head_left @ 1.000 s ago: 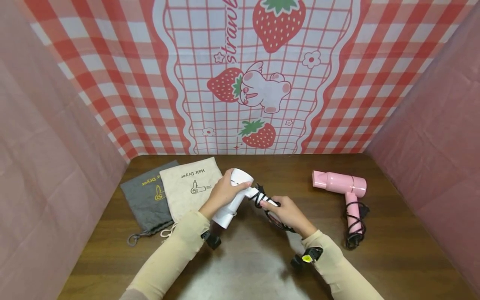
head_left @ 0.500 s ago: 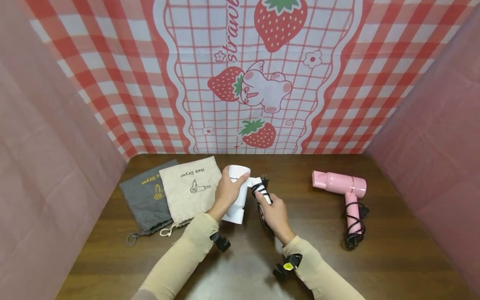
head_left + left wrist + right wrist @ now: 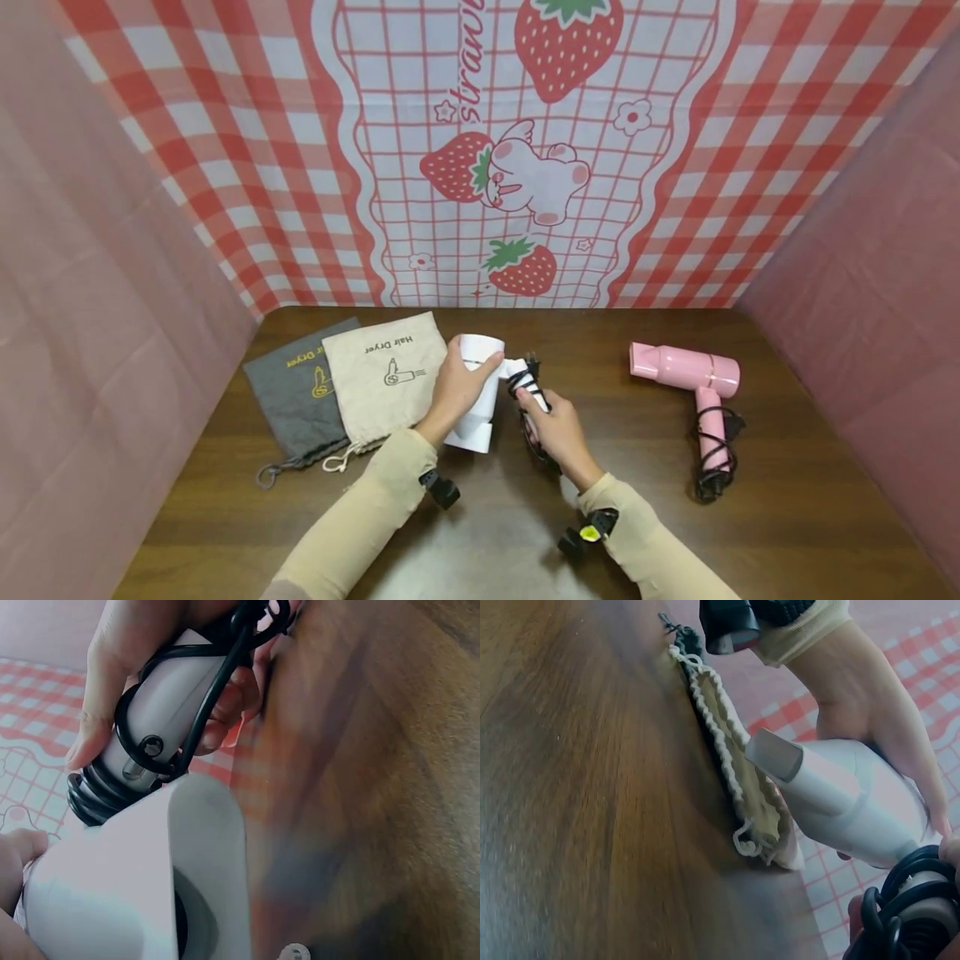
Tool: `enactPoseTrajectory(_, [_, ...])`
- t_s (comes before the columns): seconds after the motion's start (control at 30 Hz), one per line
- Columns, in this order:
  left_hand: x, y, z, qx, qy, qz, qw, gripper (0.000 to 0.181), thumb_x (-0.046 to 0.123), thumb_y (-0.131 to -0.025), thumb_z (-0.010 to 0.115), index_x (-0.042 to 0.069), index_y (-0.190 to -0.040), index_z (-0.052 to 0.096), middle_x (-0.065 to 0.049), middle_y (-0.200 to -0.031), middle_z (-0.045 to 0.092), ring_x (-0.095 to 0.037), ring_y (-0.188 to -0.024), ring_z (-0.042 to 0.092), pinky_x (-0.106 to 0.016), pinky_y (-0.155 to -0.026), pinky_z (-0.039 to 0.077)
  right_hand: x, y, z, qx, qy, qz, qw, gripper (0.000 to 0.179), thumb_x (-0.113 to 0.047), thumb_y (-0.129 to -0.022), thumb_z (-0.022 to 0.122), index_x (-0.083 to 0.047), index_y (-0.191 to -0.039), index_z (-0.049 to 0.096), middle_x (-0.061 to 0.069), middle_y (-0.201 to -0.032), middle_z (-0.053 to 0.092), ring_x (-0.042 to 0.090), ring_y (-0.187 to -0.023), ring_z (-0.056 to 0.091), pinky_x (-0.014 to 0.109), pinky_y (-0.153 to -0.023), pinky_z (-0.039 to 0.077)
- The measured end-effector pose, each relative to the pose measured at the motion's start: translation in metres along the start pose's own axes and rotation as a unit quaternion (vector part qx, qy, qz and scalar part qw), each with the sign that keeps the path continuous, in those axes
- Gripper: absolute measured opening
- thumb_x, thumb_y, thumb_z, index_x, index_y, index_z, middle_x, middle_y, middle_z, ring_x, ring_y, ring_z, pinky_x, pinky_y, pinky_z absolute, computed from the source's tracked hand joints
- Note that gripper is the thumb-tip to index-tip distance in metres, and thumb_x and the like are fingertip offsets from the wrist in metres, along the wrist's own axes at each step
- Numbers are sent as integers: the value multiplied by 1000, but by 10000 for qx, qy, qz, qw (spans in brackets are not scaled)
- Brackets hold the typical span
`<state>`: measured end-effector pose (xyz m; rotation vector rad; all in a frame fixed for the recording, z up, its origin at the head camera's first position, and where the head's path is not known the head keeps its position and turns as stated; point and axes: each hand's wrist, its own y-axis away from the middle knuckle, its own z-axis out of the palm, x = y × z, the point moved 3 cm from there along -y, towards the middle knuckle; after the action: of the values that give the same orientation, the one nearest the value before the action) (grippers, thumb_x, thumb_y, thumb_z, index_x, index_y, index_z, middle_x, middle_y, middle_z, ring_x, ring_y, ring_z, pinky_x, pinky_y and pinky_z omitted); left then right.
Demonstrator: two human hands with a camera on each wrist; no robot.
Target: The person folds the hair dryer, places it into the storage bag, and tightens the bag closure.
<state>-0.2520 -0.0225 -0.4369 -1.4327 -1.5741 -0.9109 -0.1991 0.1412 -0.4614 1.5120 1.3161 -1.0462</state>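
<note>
A white hair dryer (image 3: pixel 482 398) is held above the table by both hands, its nozzle pointing toward the person. My left hand (image 3: pixel 459 383) grips the barrel, with the thumb over its side near the rear end. Around the handle, which is wound with black cord (image 3: pixel 202 705), my right hand (image 3: pixel 557 427) curls its fingers. In the right wrist view the flat nozzle (image 3: pixel 776 755) points toward the mouth of a cream drawstring bag (image 3: pixel 739 761). That bag, printed "Hair Dryer", lies left of the left hand in the head view, partly over a grey drawstring bag (image 3: pixel 288 408).
A pink hair dryer (image 3: pixel 686 369) with black cord wrapped round its handle lies at the table's right. The brown wooden table (image 3: pixel 480 533) is enclosed by pink side curtains (image 3: pixel 877 292) and a red checked strawberry cloth (image 3: pixel 255 167) at the back.
Over the second, the white hair dryer has turned more upright in the head view, and the right hand has shifted left with its handle. In the last half second both hands have barely moved.
</note>
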Motion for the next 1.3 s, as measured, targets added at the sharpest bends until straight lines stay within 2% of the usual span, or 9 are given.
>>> enactPoseTrajectory(0.17, [-3,3,1,-120,171,50,9998,83,40,-86,70,1,-148,30,-25,-139,52,-39,-120,55,-50,-101,45,2,-1,-6,-212,107,61,9997,40,-39,-95,60,1,-89,60,1,-55,53,11,-46,49,24,-46,42])
enactPoseTrajectory(0.23, [-4,4,1,-129,249,-27,9996,83,39,-87,69,1,-149,30,-25,-140,50,-39,-121,54,-50,-102,44,3,-1,-8,-330,121,46,9994,39,-38,-96,60,1,-89,60,1,-56,54,11,-47,50,24,-46,43])
enactPoseTrajectory(0.43, [-2,5,0,7,318,-148,9994,81,42,-86,69,4,-148,33,-24,-136,55,-37,-113,59,-48,-96,48,5,-2,-14,-457,-83,-204,9987,34,-31,-95,62,3,-90,61,0,-57,53,10,-46,49,22,-46,42])
enactPoseTrajectory(0.53, [0,5,1,76,343,-158,9993,81,43,-86,70,5,-148,34,-23,-134,56,-36,-110,60,-47,-93,50,3,0,-14,-322,-168,-315,9988,33,-30,-95,62,2,-91,62,-1,-57,54,9,-45,49,22,-44,42])
enactPoseTrajectory(0.7, [2,7,2,195,467,-209,9985,81,41,-86,70,6,-148,34,-23,-132,58,-36,-108,61,-46,-92,50,1,3,-12,-90,-341,-283,9990,32,-29,-95,62,3,-96,62,-1,-59,54,9,-44,48,22,-43,43])
enactPoseTrajectory(0.97, [7,8,4,409,521,-128,9977,82,41,-86,70,5,-149,33,-23,-140,52,-37,-120,56,-48,-102,45,-3,8,-6,407,-455,-247,9978,33,-29,-95,63,3,-101,64,2,-59,55,8,-43,47,21,-42,42])
enactPoseTrajectory(1.17, [13,6,4,365,549,-105,9978,85,43,-85,71,7,-151,32,-22,-140,53,-36,-114,59,-47,-97,48,-4,11,-4,726,-721,-226,9945,33,-28,-95,62,5,-103,62,3,-61,54,8,-45,48,21,-40,43])
enactPoseTrajectory(1.3, [14,7,8,493,787,-243,9954,84,44,-85,70,6,-150,32,-22,-141,52,-37,-118,57,-47,-101,45,-5,11,1,1015,-675,-382,9918,35,-30,-95,62,4,-102,62,3,-61,54,7,-47,49,21,-43,44])
